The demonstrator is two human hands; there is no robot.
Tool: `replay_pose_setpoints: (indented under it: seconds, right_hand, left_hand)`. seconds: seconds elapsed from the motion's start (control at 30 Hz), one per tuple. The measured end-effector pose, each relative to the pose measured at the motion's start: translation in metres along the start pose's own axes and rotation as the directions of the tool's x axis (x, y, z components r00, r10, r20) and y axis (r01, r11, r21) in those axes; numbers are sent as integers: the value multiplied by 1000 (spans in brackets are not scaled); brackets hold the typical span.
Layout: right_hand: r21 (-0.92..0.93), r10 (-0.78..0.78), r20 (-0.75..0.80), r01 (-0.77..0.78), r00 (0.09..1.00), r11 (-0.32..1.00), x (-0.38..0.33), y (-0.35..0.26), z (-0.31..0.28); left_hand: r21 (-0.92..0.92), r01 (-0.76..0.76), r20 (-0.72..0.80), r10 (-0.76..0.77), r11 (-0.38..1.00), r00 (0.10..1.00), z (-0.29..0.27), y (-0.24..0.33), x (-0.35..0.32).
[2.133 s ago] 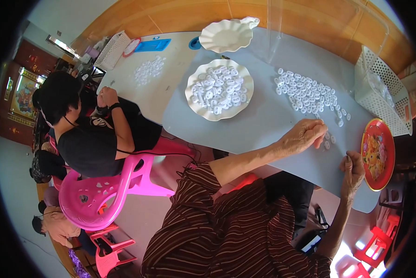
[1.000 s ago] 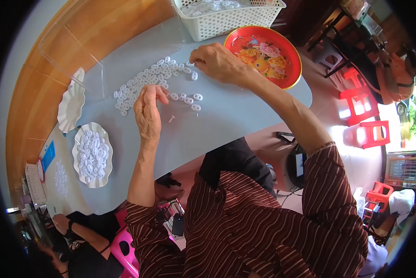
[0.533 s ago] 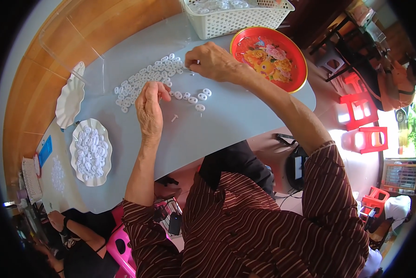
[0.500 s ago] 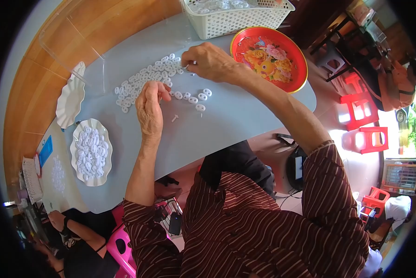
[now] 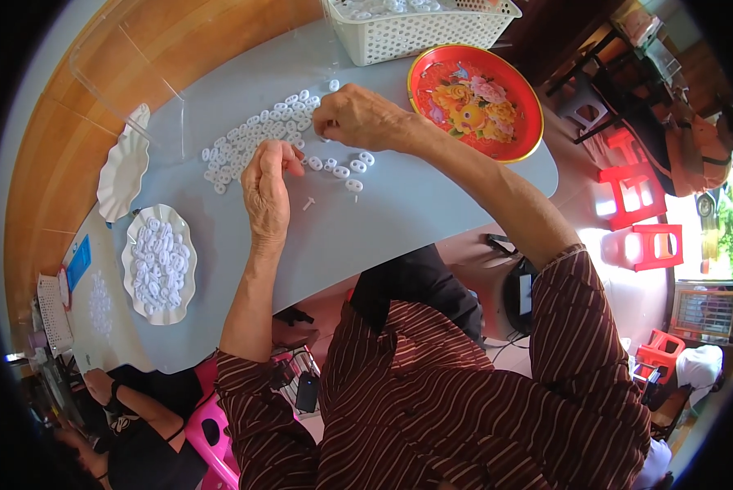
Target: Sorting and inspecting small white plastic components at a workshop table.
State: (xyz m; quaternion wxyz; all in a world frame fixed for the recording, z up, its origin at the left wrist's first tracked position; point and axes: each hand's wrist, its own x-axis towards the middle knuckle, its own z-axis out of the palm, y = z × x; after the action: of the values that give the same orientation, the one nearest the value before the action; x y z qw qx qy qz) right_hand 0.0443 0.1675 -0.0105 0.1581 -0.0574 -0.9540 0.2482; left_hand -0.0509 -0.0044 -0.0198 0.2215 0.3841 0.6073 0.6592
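Small white oval plastic pieces, each with two holes, lie in a loose pile (image 5: 256,132) on the grey table (image 5: 358,245). At the pile's near edge, my left hand (image 5: 266,184) is curled with thumb and fingers close together; what it pinches, if anything, is hidden. My right hand (image 5: 362,121) bends down over the pile's right side, its fingertips drawn together and their contents out of sight. Several separate oval pieces (image 5: 341,171) lie to the right of my left hand. Closer to me is a small white T-shaped pin (image 5: 308,203).
A scalloped white dish (image 5: 188,290) at left holds many white pieces; a similar dish (image 5: 122,184) lies beyond. A red floral tray (image 5: 536,114) and white perforated basket (image 5: 424,42) stand at the far right. Another person's arm (image 5: 150,412) shows at lower left.
My right hand has drawn slightly left and nearer to me, toward my left hand. One white piece now shows beyond it at the pile's far edge. My left hand has barely shifted.
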Motion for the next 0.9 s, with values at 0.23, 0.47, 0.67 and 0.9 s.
replay_pose_setpoints:
  seconds: [0.23,0.47,0.67,0.9]
  right_hand:
    - [-55,169,62,-165,984,985,1,-12,1]
    - [-146,197,86,-184,977,972,3,-21,5]
    - [-102,184,99,-174,978,979,7,-17,6]
    - [-120,251,120,-237,961,964,13,-15,5]
  left_hand:
    - [23,-11,-9,11,1000,1000,-2,-6,1]
    - [69,14,4,-14,998,1000,1,-4,1]
    - [54,11,10,-12,998,1000,-1,-9,1]
    - [39,29,4,-29,999,1000,1,-9,0]
